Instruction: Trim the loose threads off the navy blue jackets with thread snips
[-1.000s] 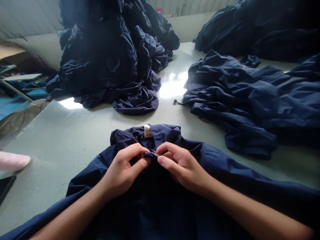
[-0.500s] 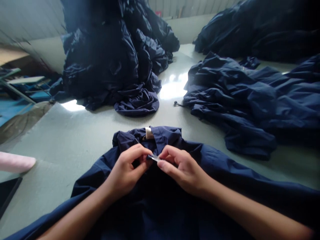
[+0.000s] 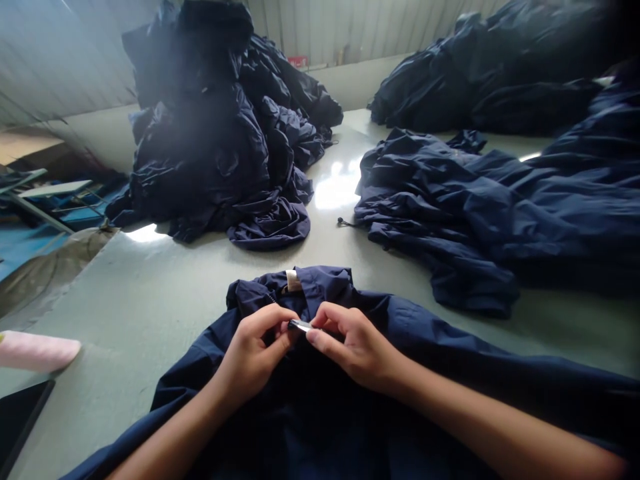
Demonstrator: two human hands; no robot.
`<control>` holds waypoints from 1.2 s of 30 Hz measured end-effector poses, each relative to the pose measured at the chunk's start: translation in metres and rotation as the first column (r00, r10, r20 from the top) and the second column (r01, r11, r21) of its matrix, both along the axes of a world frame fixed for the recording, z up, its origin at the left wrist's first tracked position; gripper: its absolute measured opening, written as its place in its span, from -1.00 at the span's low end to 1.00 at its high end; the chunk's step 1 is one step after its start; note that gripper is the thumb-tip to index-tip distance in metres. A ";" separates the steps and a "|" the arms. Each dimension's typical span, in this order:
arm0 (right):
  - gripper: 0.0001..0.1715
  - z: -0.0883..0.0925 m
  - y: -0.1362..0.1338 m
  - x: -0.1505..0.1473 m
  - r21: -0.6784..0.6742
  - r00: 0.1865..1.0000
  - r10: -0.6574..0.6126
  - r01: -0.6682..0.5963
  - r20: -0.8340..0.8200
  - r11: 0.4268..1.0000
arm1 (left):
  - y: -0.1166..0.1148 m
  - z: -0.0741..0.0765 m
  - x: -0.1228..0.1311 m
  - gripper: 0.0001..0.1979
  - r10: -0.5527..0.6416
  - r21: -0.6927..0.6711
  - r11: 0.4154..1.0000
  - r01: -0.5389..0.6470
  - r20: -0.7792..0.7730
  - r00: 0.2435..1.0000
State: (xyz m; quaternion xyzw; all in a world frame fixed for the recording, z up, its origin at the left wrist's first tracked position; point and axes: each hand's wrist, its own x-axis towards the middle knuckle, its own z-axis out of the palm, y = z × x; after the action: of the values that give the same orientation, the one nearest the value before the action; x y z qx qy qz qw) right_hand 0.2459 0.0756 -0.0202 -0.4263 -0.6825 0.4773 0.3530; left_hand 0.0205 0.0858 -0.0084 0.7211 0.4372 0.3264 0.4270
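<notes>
A navy jacket [image 3: 430, 347] lies spread on the grey table [image 3: 150, 300] in front of me, collar away from me, with a small tan label [image 3: 293, 281] at the neck. My left hand [image 3: 255, 350] and my right hand [image 3: 353, 343] meet just below the collar. Both are closed in a pinch around a small shiny metal zipper pull [image 3: 301, 325] at the jacket's front opening. The left fingers also grip the fabric beside it.
A tall heap of navy garments [image 3: 225, 140] stands at the back left, and more navy garments [image 3: 490, 200] spread across the right and back right. A pink object [image 3: 37, 350] and a dark flat device [image 3: 20, 420] lie at the left edge.
The view has shifted slightly, so the piles sit lower and further left in the frame. Both hands stay pinched at the zipper pull below the collar with only small finger movements.
</notes>
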 end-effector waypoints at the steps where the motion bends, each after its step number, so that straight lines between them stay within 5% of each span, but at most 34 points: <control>1: -0.68 0.000 0.000 0.000 0.005 1.000 -0.001 0.001 0.004 1.000 | 0.000 0.000 0.000 -0.84 0.002 0.001 1.000 -0.002 -0.003 1.000; 7: -0.64 -0.001 -0.001 0.000 0.022 0.999 -0.011 0.012 -0.042 1.000 | 0.000 0.000 0.000 -0.84 0.009 -0.012 1.000 -0.009 -0.004 1.000; 14: -0.49 -0.004 -0.006 -0.001 -0.260 0.952 -0.120 0.045 -0.281 0.965 | 0.000 0.000 0.004 -0.83 0.025 -0.008 1.000 -0.025 -0.010 1.000; 26: -0.44 -0.008 -0.003 -0.013 -0.257 0.926 -0.186 0.102 -0.329 0.961 | -0.005 -0.002 0.007 -0.87 0.022 0.135 0.990 -0.028 0.045 0.999; 36: -0.44 -0.007 -0.003 -0.014 -0.253 0.896 -0.234 0.144 -0.376 0.957 | -0.010 -0.006 0.007 -0.67 -0.007 0.125 0.992 -0.010 0.136 0.991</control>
State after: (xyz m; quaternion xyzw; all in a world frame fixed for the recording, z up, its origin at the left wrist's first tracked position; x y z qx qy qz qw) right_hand 0.2323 0.0724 -0.0276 -0.4198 -0.4936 0.5900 0.4817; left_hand 0.0279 0.0759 -0.0140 0.7221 0.3861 0.4021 0.4095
